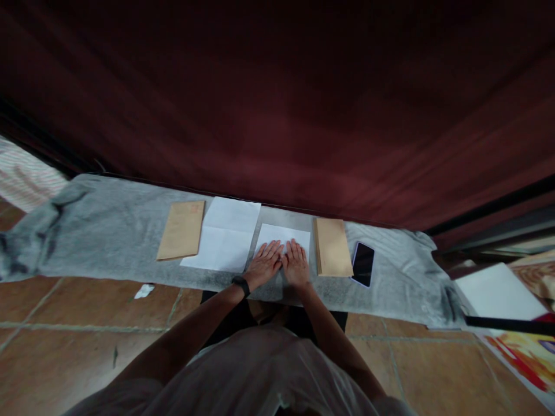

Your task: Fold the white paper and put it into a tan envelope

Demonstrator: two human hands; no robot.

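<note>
A folded sheet of white paper lies in front of me on a grey cloth. My left hand rests flat on its left part, fingers stretched out. Beside it my right hand presses flat on the right part, the two thumbs close together. Both hands cover the paper's near portion. Left of them are white sheets with a crease across, and a brown envelope overlaps their left edge. A stack of brown envelopes sits just right of my right hand.
A phone with a dark screen lies right of the envelope stack. The grey cloth covers a long narrow surface against a dark red curtain-like backdrop. A white scrap is on the tiled floor. A white box-like object stands at far right.
</note>
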